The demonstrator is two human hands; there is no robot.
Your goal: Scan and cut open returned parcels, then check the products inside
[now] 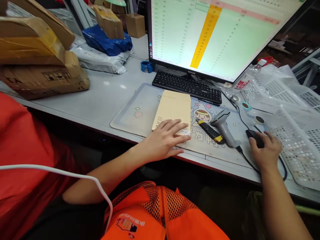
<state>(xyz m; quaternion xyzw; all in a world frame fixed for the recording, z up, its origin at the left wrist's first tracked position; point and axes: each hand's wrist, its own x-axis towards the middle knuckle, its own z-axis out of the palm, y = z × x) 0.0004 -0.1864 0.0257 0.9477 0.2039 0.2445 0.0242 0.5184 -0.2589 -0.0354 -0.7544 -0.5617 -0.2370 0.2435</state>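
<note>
My left hand [167,138] lies over the near end of a cream-coloured flat box or envelope [174,106], fingers stretched out across it. This flat item rests on a printed desk mat [130,111] and carries small print and a white label near my fingers. On the right, my right hand [266,148] is wrapped around a black computer mouse [255,137]. Between the hands lie a yellow and black utility knife [210,131] and a grey barcode scanner [225,128] with a black cable.
Behind the mat stand a black keyboard [186,87] and a monitor [212,36] showing a spreadsheet. Cardboard boxes [42,73] and plastic-wrapped parcels [100,56] sit at the left. White perforated baskets [295,146] and a bottle [250,75] stand at the right. Someone in red sits close on the left.
</note>
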